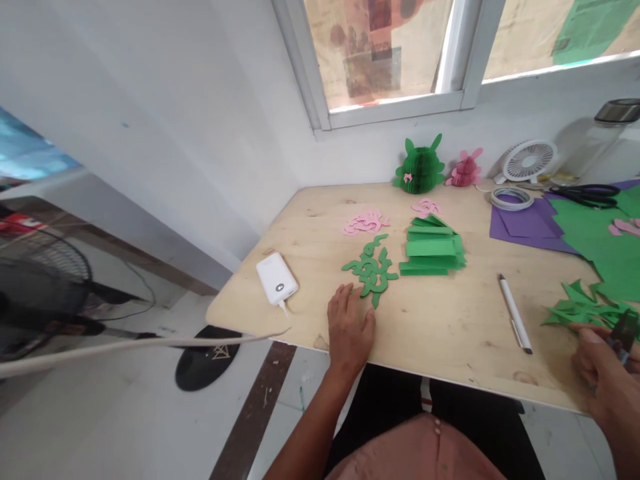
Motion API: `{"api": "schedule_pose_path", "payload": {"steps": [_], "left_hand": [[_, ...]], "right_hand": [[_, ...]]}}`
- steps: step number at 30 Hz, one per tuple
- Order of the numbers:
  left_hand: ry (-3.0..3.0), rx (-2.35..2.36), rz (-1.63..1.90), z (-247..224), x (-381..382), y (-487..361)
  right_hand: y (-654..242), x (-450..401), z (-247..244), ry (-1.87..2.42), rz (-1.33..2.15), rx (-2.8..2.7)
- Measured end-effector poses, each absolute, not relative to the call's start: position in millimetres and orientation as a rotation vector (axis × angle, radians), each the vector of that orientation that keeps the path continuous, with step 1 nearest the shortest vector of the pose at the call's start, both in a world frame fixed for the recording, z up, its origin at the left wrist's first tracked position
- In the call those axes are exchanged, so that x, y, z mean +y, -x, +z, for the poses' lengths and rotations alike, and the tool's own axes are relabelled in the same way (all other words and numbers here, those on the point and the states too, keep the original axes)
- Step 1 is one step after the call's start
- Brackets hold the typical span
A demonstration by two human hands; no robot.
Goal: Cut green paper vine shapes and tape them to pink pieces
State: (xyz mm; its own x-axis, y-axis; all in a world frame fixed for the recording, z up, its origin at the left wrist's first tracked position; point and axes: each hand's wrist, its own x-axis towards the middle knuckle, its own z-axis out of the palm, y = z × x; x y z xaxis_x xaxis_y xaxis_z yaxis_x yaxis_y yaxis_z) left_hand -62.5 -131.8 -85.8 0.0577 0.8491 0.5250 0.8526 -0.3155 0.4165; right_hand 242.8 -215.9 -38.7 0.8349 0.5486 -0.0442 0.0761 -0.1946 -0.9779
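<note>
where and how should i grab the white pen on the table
Pinch the white pen across mid-barrel, probably best from above, thumb and finger on its long sides: it is slim, straight and lies flat, with the green scraps apart from it to the right.

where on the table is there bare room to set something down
Two patches: the stretch between the left hand and the pen, in front of the folded green paper; and the far left, between the power bank, the left pink pile and the wall. The right side is crowded with purple paper, green sheets, scissors, green scraps and the right hand.
</note>
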Motion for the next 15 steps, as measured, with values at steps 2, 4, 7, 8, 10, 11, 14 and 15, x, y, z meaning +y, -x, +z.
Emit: {"api": "schedule_pose_path", "payload": {"steps": [2,4,7,8,10,11,14,15], "left_hand": [[2.275,-1.858,-1.160,-85.7,-131.8,62.9],[2.282,-1.897,-1.211,-85.9,-131.8,64.3],[2.296,-1.966,-1.319,-86.4,-129.7,68.4],[2.293,-1.982,-1.357,-86.3,-127.6,70.1],[2.290,-1.985,-1.408,-85.2,-120.0,73.4],[2.292,-1.977,-1.410,-84.2,-114.2,74.7],[2.312,-1.980,-1.311,-79.6,-90.6,76.1],[2.314,-2.020,-1.258,-78.0,-81.9,75.2]], "right_hand": [[-243.8,-216.1,-40.1,1.722,0.450,-0.473],[-243.2,-215.5,-39.1,1.730,0.451,-0.453],[-241.3,-214.5,-36.3,1.749,0.435,-0.433],[-240.9,-214.4,-35.8,1.754,0.428,-0.434],[-241.1,-214.7,-36.0,1.757,0.418,-0.441],[-241.7,-215.0,-36.7,1.756,0.418,-0.442],[-244.2,-216.2,-40.8,1.763,0.440,-0.447],[-244.8,-216.7,-42.2,1.769,0.449,-0.450]]}}
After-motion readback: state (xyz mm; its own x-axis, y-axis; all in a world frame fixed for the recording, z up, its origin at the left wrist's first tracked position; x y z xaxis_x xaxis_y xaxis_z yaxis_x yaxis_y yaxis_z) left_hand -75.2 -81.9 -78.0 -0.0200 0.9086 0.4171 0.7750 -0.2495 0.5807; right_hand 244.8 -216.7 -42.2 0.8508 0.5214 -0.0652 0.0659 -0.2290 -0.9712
